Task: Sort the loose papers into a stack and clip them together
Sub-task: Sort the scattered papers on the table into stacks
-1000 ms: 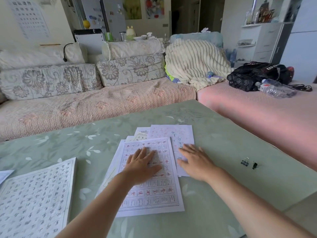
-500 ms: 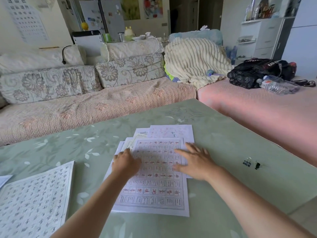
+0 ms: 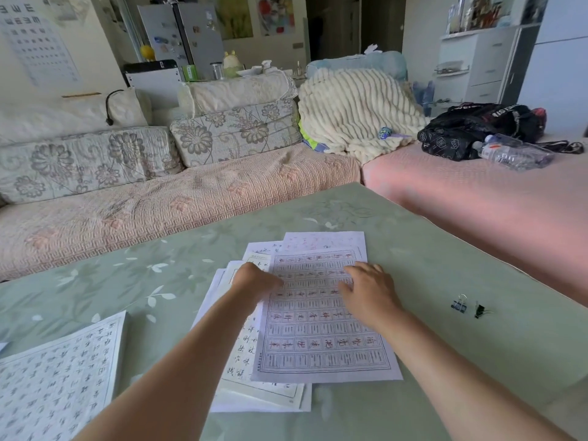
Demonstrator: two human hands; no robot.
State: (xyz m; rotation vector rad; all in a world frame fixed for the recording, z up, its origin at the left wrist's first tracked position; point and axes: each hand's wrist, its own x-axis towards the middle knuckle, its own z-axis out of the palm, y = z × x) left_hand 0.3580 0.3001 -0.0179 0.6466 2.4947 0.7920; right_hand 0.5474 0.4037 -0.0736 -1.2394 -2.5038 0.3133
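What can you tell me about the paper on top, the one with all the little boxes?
The top sheet is thin white paper printed with a grid of rows, red characters alternating with grey lined bands, inside a border. It lies flat, slightly askew, on a messy pile of other sheets whose edges stick out at its left, bottom and far side. The pile sits on the green table. The left hand rests at its left edge, the right hand lies flat on its upper right part.

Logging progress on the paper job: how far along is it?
Early. Done: several sheets gathered into one fanned pile. In hand: left hand and right hand lie flat on the top sheet, squaring it. Left: a loose sheet lies apart on the table, and the binder clips lie untouched.
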